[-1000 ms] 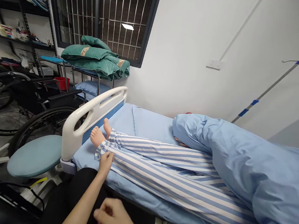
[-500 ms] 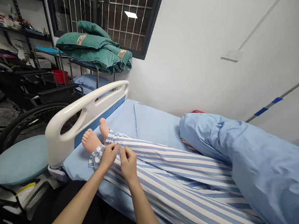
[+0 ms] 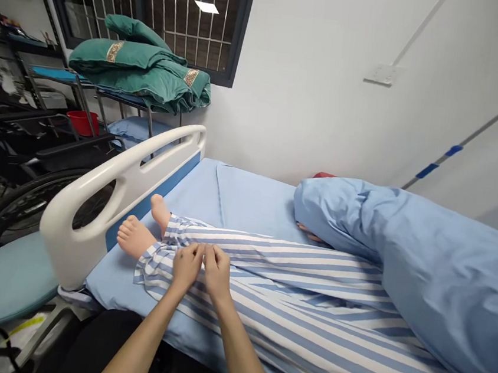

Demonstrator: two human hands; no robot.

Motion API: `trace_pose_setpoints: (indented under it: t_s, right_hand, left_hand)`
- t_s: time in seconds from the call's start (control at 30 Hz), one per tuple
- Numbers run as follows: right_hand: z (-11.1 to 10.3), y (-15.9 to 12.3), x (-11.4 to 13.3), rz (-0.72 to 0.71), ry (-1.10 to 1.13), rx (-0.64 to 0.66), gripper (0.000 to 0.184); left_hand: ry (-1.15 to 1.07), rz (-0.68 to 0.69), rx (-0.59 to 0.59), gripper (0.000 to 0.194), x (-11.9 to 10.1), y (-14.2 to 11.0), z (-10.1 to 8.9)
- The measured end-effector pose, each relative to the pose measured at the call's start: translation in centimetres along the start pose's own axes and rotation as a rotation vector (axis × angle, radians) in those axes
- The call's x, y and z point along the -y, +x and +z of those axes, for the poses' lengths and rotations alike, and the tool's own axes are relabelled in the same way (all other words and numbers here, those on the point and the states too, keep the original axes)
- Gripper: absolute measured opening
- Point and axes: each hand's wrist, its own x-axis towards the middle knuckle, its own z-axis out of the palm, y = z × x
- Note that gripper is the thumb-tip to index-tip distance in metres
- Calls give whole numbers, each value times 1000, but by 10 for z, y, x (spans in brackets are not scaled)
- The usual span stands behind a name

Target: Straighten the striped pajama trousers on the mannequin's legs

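A pair of blue-and-white striped trousers [image 3: 288, 318] covers two legs lying on the bed, with bare feet [image 3: 134, 237] showing at the hems. My left hand [image 3: 187, 265] is closed over the shin of the nearer leg, its fingertips pinched on the trouser cloth. Right beside it, my right hand [image 3: 217, 271] is closed the same way, thumb against forefinger. The fingertips of both hands nearly meet. Whatever cloth lies between the fingers is mostly hidden by them.
A white-and-blue bed end board [image 3: 94, 179] stands past the feet. The blue quilt [image 3: 402, 250] covers the upper legs at right. A wheelchair [image 3: 22, 186] and a round teal stool seat [image 3: 3, 279] are at left. Folded green quilts [image 3: 132, 64] lie beneath the window.
Both hands have shifted a little up the nearer leg, away from the foot, and their fingertips are closer together. The view has turned slightly to the right.
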Motion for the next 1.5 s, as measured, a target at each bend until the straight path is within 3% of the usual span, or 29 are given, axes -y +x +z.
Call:
trace_pose_setpoints:
  t_s: [0.13,0.3,0.47,0.63,0.77,0.97,1.1,1.3,1.4,1.5]
  right_hand:
    - [-20,-7,-1,-8,-57,15,37]
    - [-46,-16,-6,-12,-28,-40,35]
    - [-69,-26,-5,-10,-64,-57,36]
    - [-93,-31,-5,-22,-50,-137,36]
    - [-114,-34,-7,-19,-94,-133,37]
    - [-134,-39,-24,-22,-266,-210,36]
    - [-132,-41,-39,-29,-389,-206,35]
    - [-129,-41,-36,-64,-410,-213,37]
    - [-129,-42,-34,-65,-453,-208,39]
    - [-126,-44,-35,-60,-523,-201,39]
  left_hand:
    - [-84,-19,-20,37,-10,-10,10]
    - [-23,15,99,38,-18,-25,27]
    - [-154,-6,126,37,-32,-36,44]
    - [-29,26,219,36,-43,-46,63]
    - [-187,-12,270,37,-53,-58,79]
    - [111,134,334,31,-43,-72,94]
    - [133,168,331,31,-37,-74,92]
    - [125,221,382,31,-34,-68,82]
    - [193,188,343,31,-15,-44,51]
    - [326,173,244,31,14,-12,0]
